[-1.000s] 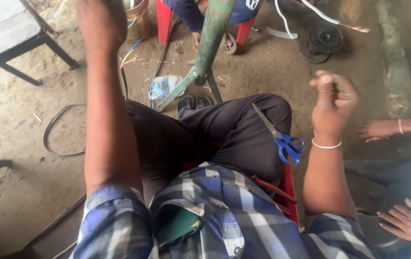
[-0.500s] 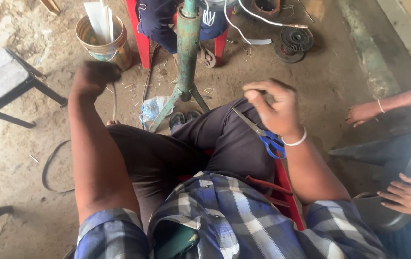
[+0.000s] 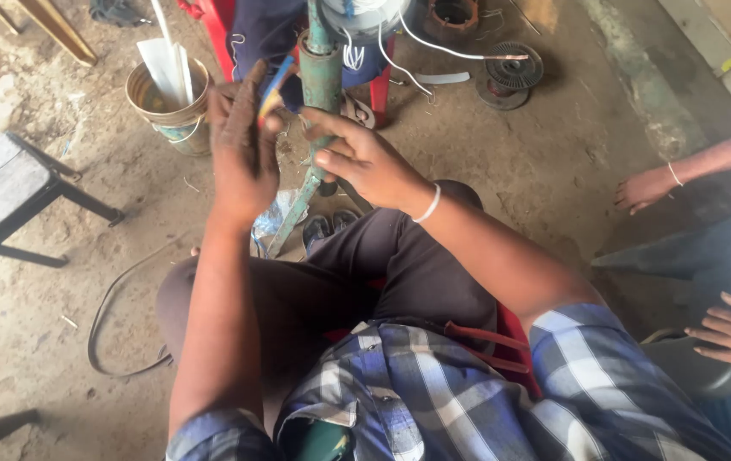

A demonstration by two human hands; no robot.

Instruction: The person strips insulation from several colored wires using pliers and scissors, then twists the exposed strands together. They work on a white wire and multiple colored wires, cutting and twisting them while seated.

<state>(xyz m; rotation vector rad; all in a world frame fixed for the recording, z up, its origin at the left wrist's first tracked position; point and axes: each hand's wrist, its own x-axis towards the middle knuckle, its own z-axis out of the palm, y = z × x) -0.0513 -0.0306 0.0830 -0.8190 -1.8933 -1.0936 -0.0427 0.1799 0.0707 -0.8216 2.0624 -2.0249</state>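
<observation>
Soft daylight, brighter top right; sharp, slight edge distortion.
</observation>
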